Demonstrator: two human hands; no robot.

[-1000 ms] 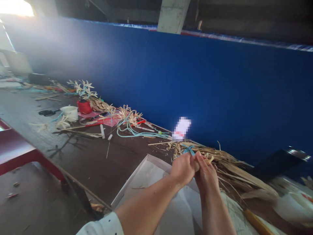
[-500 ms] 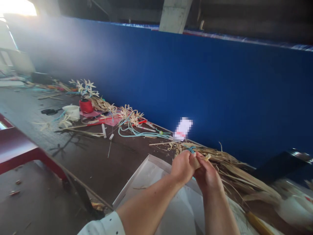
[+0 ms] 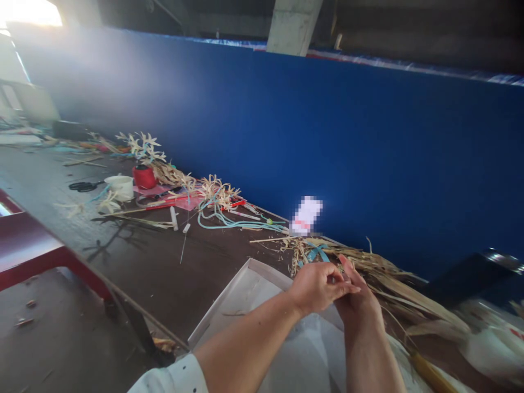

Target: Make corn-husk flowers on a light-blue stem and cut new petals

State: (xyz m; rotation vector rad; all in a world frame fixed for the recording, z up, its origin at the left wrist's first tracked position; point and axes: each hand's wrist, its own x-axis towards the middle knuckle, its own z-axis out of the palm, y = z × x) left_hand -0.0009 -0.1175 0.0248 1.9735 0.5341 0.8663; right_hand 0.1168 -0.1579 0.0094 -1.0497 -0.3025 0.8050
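Note:
My left hand [image 3: 316, 287] is closed in a pinch, its thumb and fingertips against my right hand. Whatever lies between those fingers is too small or hidden to make out. My right hand [image 3: 360, 299] is close beside it, fingers curled up around the same spot, and what it grips is covered. Just behind the hands is a light blue strip [image 3: 318, 252], near a heap of dry straw-coloured husk leaves [image 3: 393, 275]. Both forearms reach over a shallow white box [image 3: 262, 292].
Straw-like flowers [image 3: 219, 191] lie farther left by pale blue cords [image 3: 229, 223]. Beyond them are a red thread spool [image 3: 144, 177], a white cup [image 3: 120, 188] and black scissors [image 3: 85, 186]. A blue partition [image 3: 262, 120] runs behind the table. A yellow handle [image 3: 432, 374] lies lower right.
My hands have shifted slightly down and right, and my left fingers have moved across my right palm. The pale tip that stuck out no longer shows, while more of the blue strip does.

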